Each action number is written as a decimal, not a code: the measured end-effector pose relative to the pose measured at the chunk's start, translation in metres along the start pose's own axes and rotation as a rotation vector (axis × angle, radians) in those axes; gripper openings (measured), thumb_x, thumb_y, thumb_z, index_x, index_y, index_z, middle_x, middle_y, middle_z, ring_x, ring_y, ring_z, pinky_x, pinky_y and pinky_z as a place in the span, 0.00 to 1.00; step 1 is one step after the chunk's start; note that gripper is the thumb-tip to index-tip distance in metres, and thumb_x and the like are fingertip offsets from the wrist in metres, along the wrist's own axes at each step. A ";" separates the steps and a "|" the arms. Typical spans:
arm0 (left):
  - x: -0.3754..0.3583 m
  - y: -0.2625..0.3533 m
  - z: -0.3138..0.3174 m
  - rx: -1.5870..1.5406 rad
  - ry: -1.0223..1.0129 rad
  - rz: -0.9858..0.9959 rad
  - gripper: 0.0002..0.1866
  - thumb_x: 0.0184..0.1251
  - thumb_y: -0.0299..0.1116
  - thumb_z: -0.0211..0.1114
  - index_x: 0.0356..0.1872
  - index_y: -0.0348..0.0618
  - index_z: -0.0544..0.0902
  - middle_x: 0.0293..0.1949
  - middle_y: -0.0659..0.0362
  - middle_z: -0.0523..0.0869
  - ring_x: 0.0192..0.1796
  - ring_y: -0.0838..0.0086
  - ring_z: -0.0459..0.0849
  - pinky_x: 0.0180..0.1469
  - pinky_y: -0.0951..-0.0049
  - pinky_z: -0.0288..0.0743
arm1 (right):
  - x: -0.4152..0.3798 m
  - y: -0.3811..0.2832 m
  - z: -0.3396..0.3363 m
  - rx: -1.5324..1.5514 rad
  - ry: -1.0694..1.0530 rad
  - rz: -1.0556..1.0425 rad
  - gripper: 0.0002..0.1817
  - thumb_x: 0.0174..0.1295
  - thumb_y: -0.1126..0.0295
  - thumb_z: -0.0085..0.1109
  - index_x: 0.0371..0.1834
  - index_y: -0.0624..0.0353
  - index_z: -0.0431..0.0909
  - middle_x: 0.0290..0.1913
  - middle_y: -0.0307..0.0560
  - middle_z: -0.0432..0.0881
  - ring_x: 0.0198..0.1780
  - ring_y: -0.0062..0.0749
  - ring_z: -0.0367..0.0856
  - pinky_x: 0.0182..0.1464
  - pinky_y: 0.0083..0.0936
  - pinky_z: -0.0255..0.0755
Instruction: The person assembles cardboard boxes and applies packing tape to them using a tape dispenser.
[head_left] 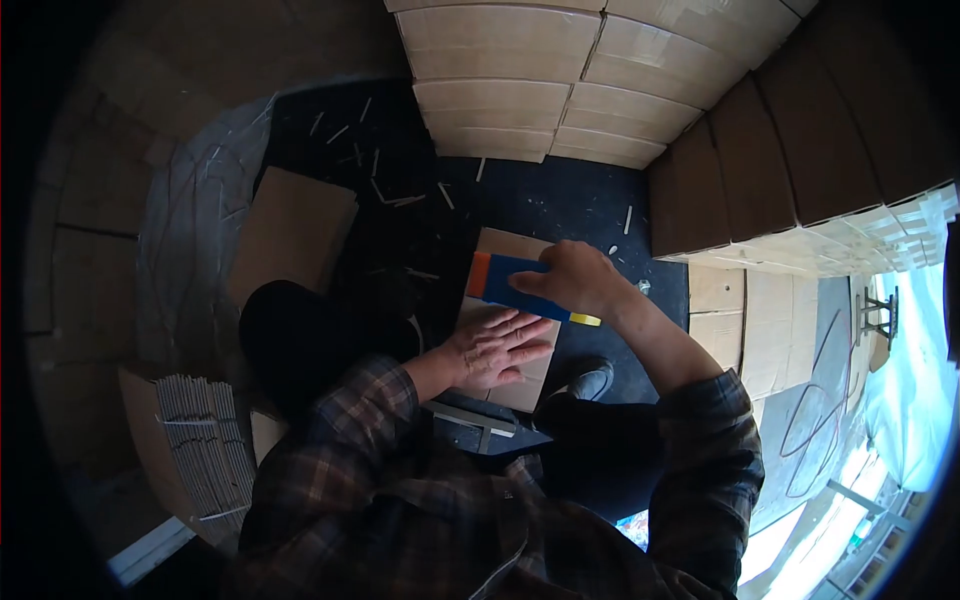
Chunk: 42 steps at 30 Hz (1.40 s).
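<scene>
A cardboard box [515, 385] lies low between my knees, its brown top facing me. My left hand [497, 348] rests palm down on it, fingers stretched out and slightly apart. Just beyond those fingers, my right hand [572, 280] is wrapped around a blue tape dispenser [510, 282] with an orange end on the left and a yellow part at its lower right. The dispenser lies across the box top, and its underside is hidden.
Cardboard boxes [505, 45] are stacked ahead and along the right side [745, 180]. Flat cardboard [295, 225] lies at left, with a strapped bundle of folded cardboard [205, 440] nearer me. Thin scraps [385, 190] litter the dark floor. A shoe [590, 378] is beside the box.
</scene>
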<state>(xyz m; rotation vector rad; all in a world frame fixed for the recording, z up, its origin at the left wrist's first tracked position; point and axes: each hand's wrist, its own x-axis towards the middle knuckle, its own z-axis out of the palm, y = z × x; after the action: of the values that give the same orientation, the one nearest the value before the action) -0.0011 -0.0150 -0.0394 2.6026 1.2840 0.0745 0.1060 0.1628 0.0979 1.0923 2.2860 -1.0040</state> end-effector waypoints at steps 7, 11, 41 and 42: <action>-0.001 0.000 -0.002 -0.154 0.032 -0.020 0.34 0.66 0.54 0.58 0.73 0.60 0.64 0.79 0.60 0.48 0.80 0.67 0.41 0.79 0.61 0.30 | -0.024 0.025 -0.015 0.030 0.013 0.007 0.30 0.57 0.43 0.62 0.39 0.64 0.85 0.33 0.55 0.85 0.37 0.41 0.86 0.42 0.32 0.78; 0.000 0.000 0.000 -0.172 0.046 -0.034 0.35 0.63 0.54 0.62 0.71 0.61 0.67 0.76 0.59 0.56 0.79 0.67 0.48 0.79 0.60 0.35 | -0.070 0.082 -0.033 0.167 0.016 0.070 0.28 0.55 0.44 0.65 0.38 0.63 0.85 0.31 0.54 0.85 0.34 0.39 0.84 0.40 0.30 0.77; 0.005 0.000 -0.010 -0.127 0.024 -0.019 0.34 0.64 0.56 0.60 0.70 0.60 0.68 0.77 0.58 0.55 0.79 0.66 0.49 0.78 0.59 0.37 | 0.041 0.115 0.059 -0.220 -0.066 0.309 0.28 0.55 0.48 0.62 0.51 0.60 0.83 0.53 0.56 0.83 0.55 0.48 0.83 0.54 0.37 0.78; 0.003 0.001 -0.009 -0.132 0.005 -0.027 0.33 0.65 0.57 0.58 0.71 0.60 0.67 0.77 0.59 0.53 0.79 0.67 0.47 0.79 0.60 0.35 | 0.040 0.115 0.068 -0.235 -0.033 0.323 0.28 0.55 0.50 0.61 0.51 0.60 0.83 0.53 0.56 0.83 0.55 0.48 0.82 0.54 0.37 0.77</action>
<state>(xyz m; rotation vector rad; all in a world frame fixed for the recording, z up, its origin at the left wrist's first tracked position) 0.0001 -0.0114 -0.0304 2.4750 1.2708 0.1552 0.1768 0.1809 -0.0209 1.2768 2.0508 -0.6064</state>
